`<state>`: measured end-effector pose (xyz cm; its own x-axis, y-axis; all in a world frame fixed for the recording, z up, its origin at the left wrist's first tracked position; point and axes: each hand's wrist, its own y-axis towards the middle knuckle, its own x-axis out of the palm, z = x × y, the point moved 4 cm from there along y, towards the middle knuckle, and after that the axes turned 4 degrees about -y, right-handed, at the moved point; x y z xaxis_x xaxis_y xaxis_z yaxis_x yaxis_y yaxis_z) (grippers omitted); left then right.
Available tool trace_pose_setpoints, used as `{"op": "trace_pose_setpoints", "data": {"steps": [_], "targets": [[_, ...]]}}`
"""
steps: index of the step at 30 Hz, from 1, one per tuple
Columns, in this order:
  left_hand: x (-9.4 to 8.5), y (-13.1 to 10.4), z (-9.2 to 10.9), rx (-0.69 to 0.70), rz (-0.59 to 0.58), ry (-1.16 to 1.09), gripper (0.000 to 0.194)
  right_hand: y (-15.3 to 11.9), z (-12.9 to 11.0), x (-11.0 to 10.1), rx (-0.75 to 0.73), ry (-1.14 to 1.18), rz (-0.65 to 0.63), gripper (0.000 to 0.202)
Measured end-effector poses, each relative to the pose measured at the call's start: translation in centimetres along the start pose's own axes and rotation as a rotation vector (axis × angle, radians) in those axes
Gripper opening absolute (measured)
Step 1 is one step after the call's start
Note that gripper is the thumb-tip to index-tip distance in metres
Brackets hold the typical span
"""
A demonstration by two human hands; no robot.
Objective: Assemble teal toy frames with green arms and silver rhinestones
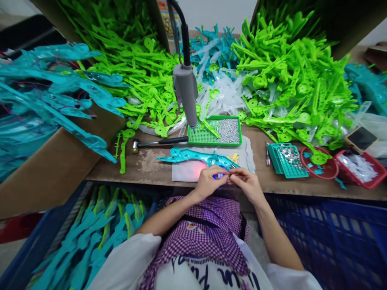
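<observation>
Pinching a tiny piece, too small to tell, between the fingertips of my left hand (210,182) and right hand (246,184); from my remote end I'm seeing both hands nearly touching, fingers closed. The turquoise part (193,155) is lying lengthwise on the white cloth (181,172) on the counter (151,163), its right end sitting just beyond my fingers. Blue light is showing by my left fingers, and a red glow is falling on the cloth.

Progress, my guess: midway on this one. Done: the part is lying in position and something is lighting up. Left: the small piece is being held in fingers, so I'm judging the work at that end as unfinished; fingers are hiding any joint. The hammer (172,141) is resting behind the cloth, the grey power driver (186,94) is hanging above, and the silvery bits (229,131) are sitting in the green tray (198,138), all out of my hands.
</observation>
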<state>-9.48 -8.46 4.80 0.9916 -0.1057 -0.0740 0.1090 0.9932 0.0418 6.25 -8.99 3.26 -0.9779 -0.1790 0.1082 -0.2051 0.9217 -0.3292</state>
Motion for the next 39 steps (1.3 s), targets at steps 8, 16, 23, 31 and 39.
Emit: {"op": "trace_pose_setpoints", "data": {"steps": [8, 16, 23, 31, 39], "targets": [[-0.7, -1.1, -0.2, -0.114, -0.069, -0.075, 0.013, -1.5, -0.6, 0.5, -0.124, -0.198, 0.127, 0.026], [-7.2, -3.9, -2.7, -0.640, 0.160, -0.752, 0.023, -1.8, -1.5, -5.7, -0.155, -0.836, 0.109, 0.026], [-5.6, -3.6, -1.9, -0.799, 0.062, -1.045, 0.026, -3.2, -4.0, 1.9, -0.530, -0.773, 0.131, 0.022], [-5.7, -3.2, 0.2, -0.619, 0.042, -1.204, 0.041, -1.7, -2.4, 8.2, -0.551, -0.819, -0.049, 0.028], [-7.0, -2.7, -1.6, -0.609, 0.191, -1.014, 0.027, 1.3, -4.7, 10.0, -0.478, -0.875, -0.210, 0.015]]}}
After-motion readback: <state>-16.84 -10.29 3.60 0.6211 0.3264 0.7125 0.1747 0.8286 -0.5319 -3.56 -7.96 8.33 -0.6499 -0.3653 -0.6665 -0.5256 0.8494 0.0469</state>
